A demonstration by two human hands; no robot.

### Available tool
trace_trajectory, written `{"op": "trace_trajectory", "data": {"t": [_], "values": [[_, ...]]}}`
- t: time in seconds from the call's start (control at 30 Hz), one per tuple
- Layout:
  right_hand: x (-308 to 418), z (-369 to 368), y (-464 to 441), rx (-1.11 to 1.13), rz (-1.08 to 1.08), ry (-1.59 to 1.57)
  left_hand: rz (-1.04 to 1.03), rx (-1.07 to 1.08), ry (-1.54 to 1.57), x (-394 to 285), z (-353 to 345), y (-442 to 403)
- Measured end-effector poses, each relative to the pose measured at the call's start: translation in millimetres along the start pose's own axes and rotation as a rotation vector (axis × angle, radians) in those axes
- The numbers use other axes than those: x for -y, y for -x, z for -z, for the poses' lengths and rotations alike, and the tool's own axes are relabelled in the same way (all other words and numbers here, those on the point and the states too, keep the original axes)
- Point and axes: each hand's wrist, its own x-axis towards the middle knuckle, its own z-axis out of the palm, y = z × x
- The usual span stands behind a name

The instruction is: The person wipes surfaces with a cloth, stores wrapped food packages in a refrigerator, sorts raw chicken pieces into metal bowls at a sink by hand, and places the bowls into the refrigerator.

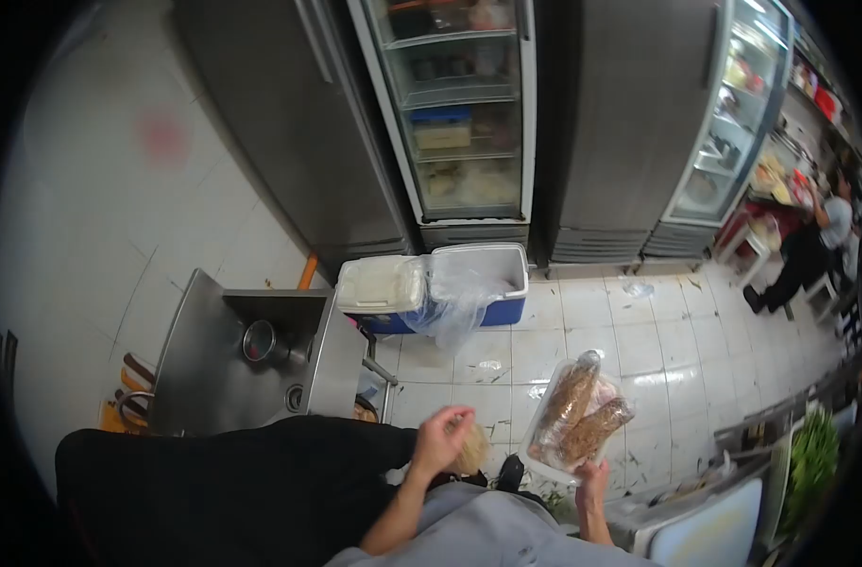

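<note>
My right hand [591,484] grips the near edge of a white tray [535,452], which is held out over the floor. Two long brown pieces [572,397] in clear plastic wrap lie on it, with something pale pink between them; their exact kind is unclear. My left hand [442,442] is curled closed in front of my body, its fingertips drawn towards the thumb. Whether anything is inside those fingers is hidden. Just beyond it, a pale yellowish thing [474,449] shows, too blurred to name.
Ahead stands a blue and white cooler [506,310], lid off, with a clear plastic bag [454,304] draped over it. Tall fridges [525,113] line the wall. A steel sink [199,350] holding a metal pot [259,340] is at left. A person [809,246] stands far right, near greens [810,468].
</note>
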Motion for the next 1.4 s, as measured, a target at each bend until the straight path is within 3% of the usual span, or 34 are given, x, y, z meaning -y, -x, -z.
{"op": "trace_trajectory", "data": {"t": [0.1,0.13,0.27,0.5,0.7,0.83,0.97,1.07,1.17,1.27,1.4], "values": [[24.8,-30.9,-50.7,0.034,0.020,-0.045,-0.057,-0.174,-0.012,3.6,17.7,-71.6],[29.4,-37.9,-65.8,0.010,0.012,-0.046,0.044,-0.229,0.016,-3.9,27.6,-93.6],[8.3,-32.0,-121.4,-0.117,0.039,-0.065,-0.035,-0.435,0.046,3.9,80.2,-192.9],[20.5,-48.9,-187.6,-0.417,0.064,0.072,-0.334,-0.466,-0.047,-5.5,192.3,-407.0],[31.3,-93.3,-248.1,-0.432,-0.030,0.127,-0.419,-0.578,-0.260,-57.4,291.8,-629.6],[24.5,-131.8,-305.4,-0.346,-0.077,0.150,-0.205,-0.778,-0.488,-87.6,331.5,-734.5],[-2.3,-165.1,-371.2,-0.235,-0.103,0.127,-0.191,-0.897,-0.682,-83.8,361.4,-808.6],[-16.1,-193.9,-416.8,-0.123,-0.115,0.114,-0.234,-0.871,-0.658,-81.3,375.4,-837.5],[14.6,-266.5,-434.0,-0.073,-0.139,0.163,-0.297,-0.729,-0.631,-92.4,384.1,-831.2],[63.7,-339.9,-444.4,0.076,-0.103,0.201,-0.282,-0.746,-0.633,-93.5,380.2,-826.9],[66.8,-389.2,-472.2,0.220,-0.116,0.261,-0.310,-0.797,-0.577,-89.4,378.2,-825.3]]}}
